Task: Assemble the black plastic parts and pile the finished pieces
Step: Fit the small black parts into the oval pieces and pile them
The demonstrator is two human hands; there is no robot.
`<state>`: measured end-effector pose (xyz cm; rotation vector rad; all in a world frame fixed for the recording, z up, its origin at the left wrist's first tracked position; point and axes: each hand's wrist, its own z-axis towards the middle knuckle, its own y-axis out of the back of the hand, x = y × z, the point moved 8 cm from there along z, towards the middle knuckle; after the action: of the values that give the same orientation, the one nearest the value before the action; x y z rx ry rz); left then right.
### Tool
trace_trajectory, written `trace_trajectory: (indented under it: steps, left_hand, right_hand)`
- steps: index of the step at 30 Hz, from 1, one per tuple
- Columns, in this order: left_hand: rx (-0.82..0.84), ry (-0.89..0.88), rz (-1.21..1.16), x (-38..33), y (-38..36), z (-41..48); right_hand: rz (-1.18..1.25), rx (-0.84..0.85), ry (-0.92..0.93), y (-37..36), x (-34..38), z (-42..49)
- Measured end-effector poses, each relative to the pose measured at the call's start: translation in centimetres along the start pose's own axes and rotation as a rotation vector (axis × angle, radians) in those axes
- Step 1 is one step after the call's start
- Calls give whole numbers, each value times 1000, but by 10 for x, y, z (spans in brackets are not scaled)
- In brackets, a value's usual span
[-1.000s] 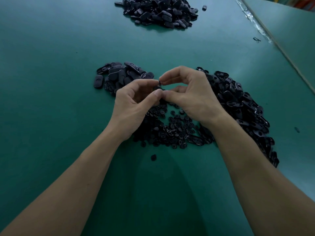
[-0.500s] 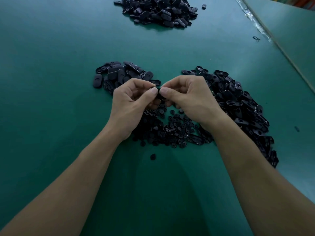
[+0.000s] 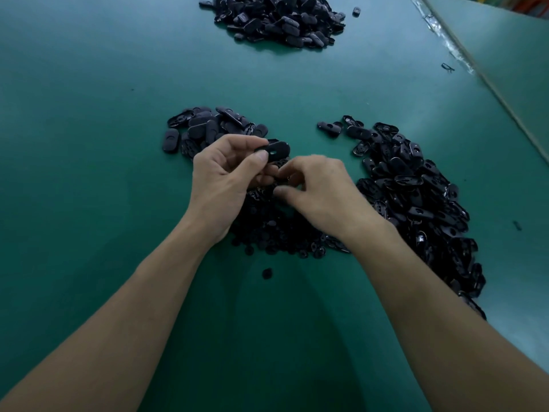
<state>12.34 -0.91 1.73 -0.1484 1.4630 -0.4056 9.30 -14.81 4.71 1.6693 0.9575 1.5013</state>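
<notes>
1 black part in left hand

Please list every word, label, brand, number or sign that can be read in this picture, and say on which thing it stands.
None: no text can be read anywhere.
The black part in the left hand shows a hole but no legible marking.
The parts in the piles are too dark and small to show any moulded marks.
The green table shows no print.

Two hands, four black-part piles (two nearly merging)
</notes>
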Motion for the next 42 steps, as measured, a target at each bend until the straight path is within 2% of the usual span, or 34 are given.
trace_trajectory:
  steps: [2, 13, 28, 36, 42]
  left_hand:
    - [3, -3, 6, -1, 0, 0]
    - [7, 0, 15, -2, -1, 0]
    - [-42, 12, 14, 2, 4, 1]
    - [-22, 18, 32, 2, 5, 2]
    - [-19, -8, 98, 2, 4, 0]
  right_hand:
    - [-75, 30, 16, -6, 4, -2]
    - [26, -13, 39, -9, 6, -1]
    - [265, -348, 33, 48, 5, -5]
    - [213, -361, 73, 56, 17, -7]
    - [262, -330, 75, 55, 21, -9]
